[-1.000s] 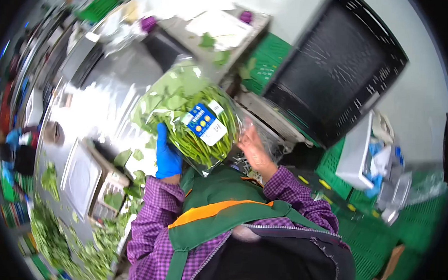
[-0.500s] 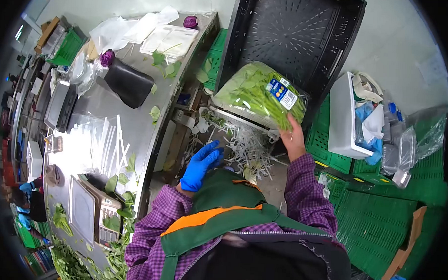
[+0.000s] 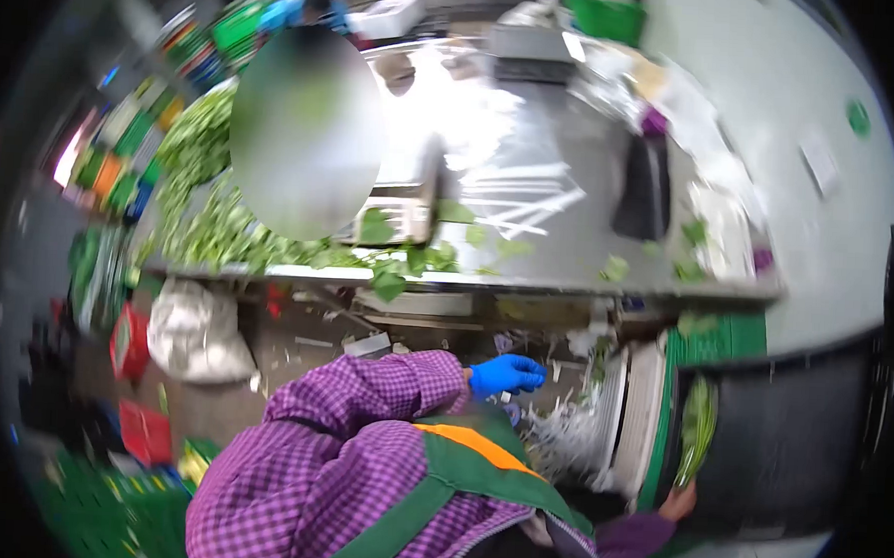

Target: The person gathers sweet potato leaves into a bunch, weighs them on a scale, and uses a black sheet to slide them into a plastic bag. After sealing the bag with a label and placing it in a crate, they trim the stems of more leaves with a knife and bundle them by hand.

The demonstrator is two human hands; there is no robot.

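My right hand [image 3: 679, 502], bare, grips the lower end of a bag of leafy greens [image 3: 698, 430], seen nearly edge-on, at the near side of a black crate [image 3: 784, 443]. In front of my body floats my left hand [image 3: 508, 375] in a blue glove, holding nothing, its fingers stretched out toward the right. Beneath and beside it lies a heap of shredded white paper [image 3: 565, 434].
A steel table [image 3: 592, 166] runs across the front, bearing loose greens [image 3: 202, 189], white strips [image 3: 521, 194] and a black bag [image 3: 644, 188]. On the floor to the left stands a white sack [image 3: 197, 330]. Another person's blue-gloved hand [image 3: 284, 11] shows beyond the table.
My view has swung left toward the table, so the crate now lies at the right. The bag of greens, still in my right hand, has turned from its labelled face to nearly edge-on.
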